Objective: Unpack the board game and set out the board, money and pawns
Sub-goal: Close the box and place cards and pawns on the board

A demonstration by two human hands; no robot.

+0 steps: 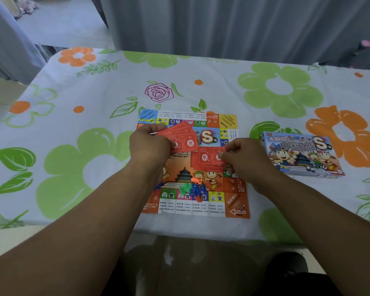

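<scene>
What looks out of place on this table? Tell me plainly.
The pawns lie in a mixed heap near the front edge of the board, bunched rather than set apart. The red cards are split between the left hand and right hand, not stacked. Nothing looks torn or spilled.

A white cloth (98, 92) is covering the worktop (201, 230) and hanging over its near edge. Big green flowers (280, 88) and orange flowers (340, 133) are showing all over the cloth. A pink rose (159, 92) is sitting near the middle, with green leaves beside it. Grey curtains (222, 26) are hanging behind the worktop. A small pink thing (365, 43) is sticking out at the far right, too blurry to tell what it is.
</scene>
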